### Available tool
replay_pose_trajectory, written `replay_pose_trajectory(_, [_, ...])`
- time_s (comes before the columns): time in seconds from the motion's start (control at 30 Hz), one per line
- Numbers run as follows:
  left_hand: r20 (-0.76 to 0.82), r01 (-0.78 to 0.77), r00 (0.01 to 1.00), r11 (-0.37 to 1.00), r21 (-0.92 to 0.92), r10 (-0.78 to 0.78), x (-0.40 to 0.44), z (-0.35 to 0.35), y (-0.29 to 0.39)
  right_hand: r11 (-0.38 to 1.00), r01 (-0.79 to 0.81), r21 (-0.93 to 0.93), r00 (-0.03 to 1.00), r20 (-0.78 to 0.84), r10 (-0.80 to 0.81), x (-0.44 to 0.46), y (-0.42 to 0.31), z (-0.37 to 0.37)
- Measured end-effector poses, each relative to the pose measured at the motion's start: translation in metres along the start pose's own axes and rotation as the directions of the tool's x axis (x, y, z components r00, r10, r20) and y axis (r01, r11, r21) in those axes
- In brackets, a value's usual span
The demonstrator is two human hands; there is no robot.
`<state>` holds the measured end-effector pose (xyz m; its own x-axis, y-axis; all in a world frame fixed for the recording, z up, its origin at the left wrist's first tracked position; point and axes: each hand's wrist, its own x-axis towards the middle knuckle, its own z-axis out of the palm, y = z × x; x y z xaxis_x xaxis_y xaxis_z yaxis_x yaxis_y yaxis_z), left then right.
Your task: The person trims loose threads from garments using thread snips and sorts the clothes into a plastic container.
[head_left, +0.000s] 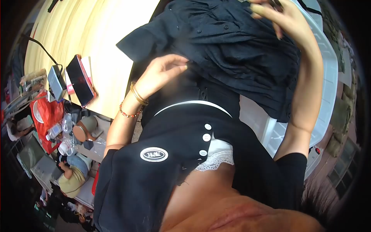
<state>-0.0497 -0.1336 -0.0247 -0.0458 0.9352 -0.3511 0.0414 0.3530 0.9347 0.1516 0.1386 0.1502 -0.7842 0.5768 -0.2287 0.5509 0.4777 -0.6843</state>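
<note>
A dark buttoned garment lies bunched over my lap and the white plastic bin at the right. My left hand, with bracelets at its wrist, is close to the garment's near left edge. Its thumb and fingertips are pinched together; something small and dark shows at the tips, too small to name. Above the garment's far right part is my right hand. Its fingers are curled around a small dark object, cut off by the top edge of the view, and I cannot make out its kind.
A light wood table stands at the left, with a phone and a blue-grey box on it. The white plastic bin is at my right. Beyond the table are a red bag, bottles and another person.
</note>
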Motion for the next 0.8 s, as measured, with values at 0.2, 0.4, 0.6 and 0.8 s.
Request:
replay_pose_trajectory(0.2, [-0.242,-0.234,0.939,0.97,0.07,0.244,0.021,0.004,0.031,1.0,-0.026,-0.012,0.994,-0.107,0.025,-0.047,0.051,0.026])
replay_pose_trajectory(0.4, [-0.094,-0.189,0.609,0.259,0.947,0.788,0.072,0.006,0.04,0.995,0.068,-0.071,0.984,-0.159,-0.078,-0.067,0.047,0.075])
replay_pose_trajectory(0.6, [-0.106,-0.194,0.785,0.405,0.894,0.61,0.048,-0.018,0.038,0.965,-0.02,0.261,1.0,-0.006,0.022,-0.077,0.047,0.098])
replay_pose_trajectory(0.8, [0.048,-0.298,0.772,0.293,0.909,0.634,0.027,0.002,0.082,0.869,-0.095,0.486,0.995,0.067,0.071,-0.07,0.043,0.116])
